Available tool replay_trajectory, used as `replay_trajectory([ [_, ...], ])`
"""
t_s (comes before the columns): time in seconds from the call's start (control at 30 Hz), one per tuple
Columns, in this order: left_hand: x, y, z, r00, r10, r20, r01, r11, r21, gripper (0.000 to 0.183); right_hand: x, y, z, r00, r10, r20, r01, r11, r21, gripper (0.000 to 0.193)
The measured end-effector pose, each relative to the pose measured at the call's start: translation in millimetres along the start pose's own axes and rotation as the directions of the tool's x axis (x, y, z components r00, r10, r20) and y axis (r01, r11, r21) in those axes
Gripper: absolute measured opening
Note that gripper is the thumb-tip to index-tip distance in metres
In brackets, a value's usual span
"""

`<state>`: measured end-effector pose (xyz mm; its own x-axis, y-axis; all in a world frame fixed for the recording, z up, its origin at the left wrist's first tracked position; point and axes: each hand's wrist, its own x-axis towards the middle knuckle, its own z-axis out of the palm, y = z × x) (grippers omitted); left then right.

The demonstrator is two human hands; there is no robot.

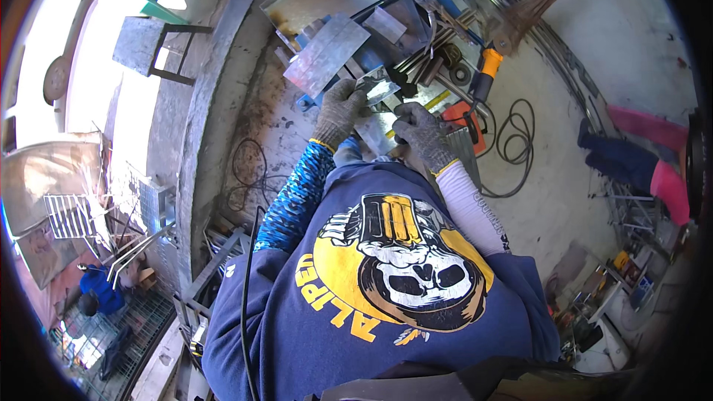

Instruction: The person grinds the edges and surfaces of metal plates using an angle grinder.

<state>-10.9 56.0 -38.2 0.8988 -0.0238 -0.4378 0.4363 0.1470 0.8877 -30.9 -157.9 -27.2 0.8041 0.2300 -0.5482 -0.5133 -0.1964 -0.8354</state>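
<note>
Both my hands wear grey knit gloves with yellow cuffs and are close together over a cluttered work surface. My left hand (339,113) is closed at the near edge of a small shiny metal piece (378,87), with its fingertips partly hidden. My right hand (425,135) has curled fingers, and what they hold, if anything, cannot be made out. Between the hands lies a flat grey metal strip (373,132). Just beyond my left hand a large metal sheet (327,54) lies at a slant.
To the right are an orange-and-black power tool (488,73), an orange-red flat piece (462,120) and a coiled black cable (518,141). A straw broom (531,18) leans at the far right. Metal bars and a concrete ledge (212,96) border the left. A person (100,289) is at lower left.
</note>
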Motion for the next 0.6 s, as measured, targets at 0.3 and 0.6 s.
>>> replay_trajectory([
  [0.3,7.0,-1.9,-3.1,0.998,-0.054,0.018,0.054,0.998,-0.031,0.027,-2.5,0.9,-4.7,1.000,0.026,0.004,-0.026,0.999,0.037,0.039],
  [0.6,4.2,12.5,-0.4,1.000,-0.020,0.009,0.020,1.000,0.015,0.035,1.6,-4.6,-6.1,1.000,0.027,-0.006,-0.027,0.998,0.054,0.036],
])
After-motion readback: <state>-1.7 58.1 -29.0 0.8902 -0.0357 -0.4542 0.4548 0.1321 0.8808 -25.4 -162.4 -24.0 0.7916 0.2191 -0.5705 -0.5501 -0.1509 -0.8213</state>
